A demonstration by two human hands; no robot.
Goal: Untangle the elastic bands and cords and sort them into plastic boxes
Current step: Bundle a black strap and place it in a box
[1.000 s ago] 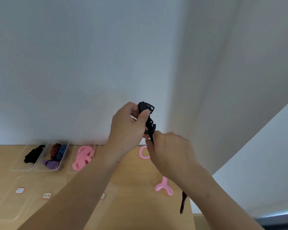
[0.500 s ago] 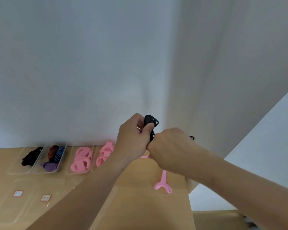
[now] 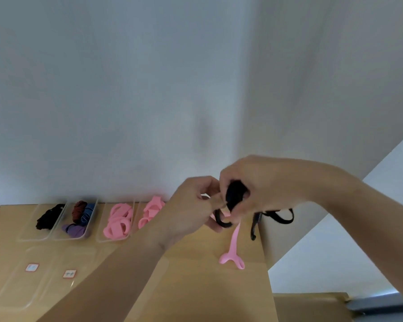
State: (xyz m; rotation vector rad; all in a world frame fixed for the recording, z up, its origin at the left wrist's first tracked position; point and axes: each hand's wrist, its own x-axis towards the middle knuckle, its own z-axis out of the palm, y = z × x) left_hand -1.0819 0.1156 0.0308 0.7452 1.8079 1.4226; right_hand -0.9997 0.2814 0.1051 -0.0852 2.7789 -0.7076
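Strap, black elastic, held above wooden table: right hand curled round its bunched part, left hand pinching a loop; loose ends dangle below right wrist.

A black cord tangle is being held aloft, with loops trailing rightward. A pink band is being supported flat by the table. Sorted bands are being contained in clear plastic boxes.

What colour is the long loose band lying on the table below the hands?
The loose band is pink, clearest in the head view.
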